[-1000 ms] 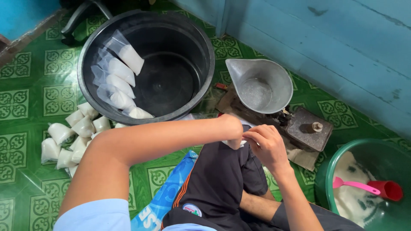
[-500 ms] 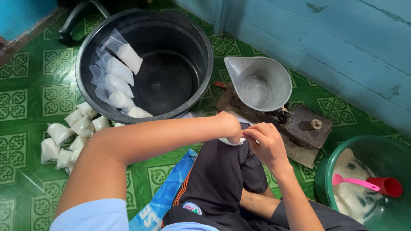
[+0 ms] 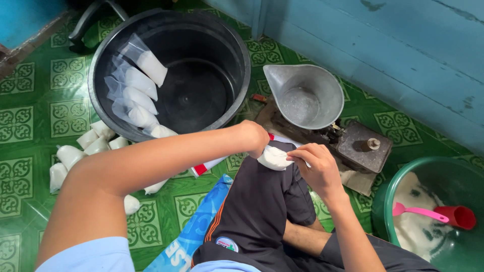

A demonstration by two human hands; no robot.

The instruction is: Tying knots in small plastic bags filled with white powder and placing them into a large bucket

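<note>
Barely anything has moved since the earlier frames: both hands stay locked together over the knee, the small white filled bag [image 3: 274,157] between them has shifted only slightly, and the view has drifted a touch. Head view, only 1 camera: left hand [image 3: 253,138] comes in from the left across the body, fist closed, grip clamped on the bag's upper end. Right hand [image 3: 315,168] sits just right of the bag, fingers [image 3: 297,157] pinched together on its neck side, touching it. Bag's long axis runs roughly left-right, from the left fist toward the right fingertips; it rests on the dark shorts [image 3: 262,211] at the knee. Both hands are on it, so neither is nearer. Can't tell whether the neck is twisted or tied; the hands hide it. Beyond the hands: black tub [image 3: 237,50] up-left with 5 or so filled bags leaning on its inner wall, more finished bags [image 3: 70,156] loose on the green tiled floor [image 3: 30,116] just beside it. Metal scale with scoop pan [image 3: 305,95] sits right above the hands. Green basin [image 3: 398,186] with white powder and pink scoop [image 3: 418,212] is well apart, lower right.
</note>
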